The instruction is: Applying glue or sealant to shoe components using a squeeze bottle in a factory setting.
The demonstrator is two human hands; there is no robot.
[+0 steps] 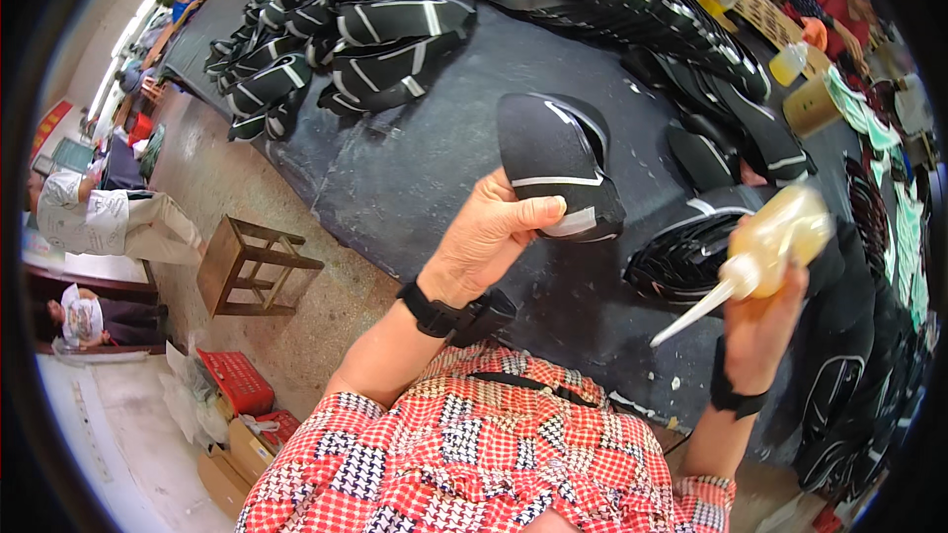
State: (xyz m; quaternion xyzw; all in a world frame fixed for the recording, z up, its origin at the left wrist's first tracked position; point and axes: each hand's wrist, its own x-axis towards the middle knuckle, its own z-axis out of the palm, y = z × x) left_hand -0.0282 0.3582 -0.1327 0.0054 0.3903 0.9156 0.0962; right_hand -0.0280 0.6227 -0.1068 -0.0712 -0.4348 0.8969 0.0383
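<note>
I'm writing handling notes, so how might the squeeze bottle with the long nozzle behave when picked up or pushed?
The squeeze bottle in the right hand likely gives under pressure, as its translucent wall looks like soft plastic. Its rounded body may roll if laid down. The long, thin nozzle may catch when pushed.

Workshop, worktable, piled black pieces, co-workers
</note>
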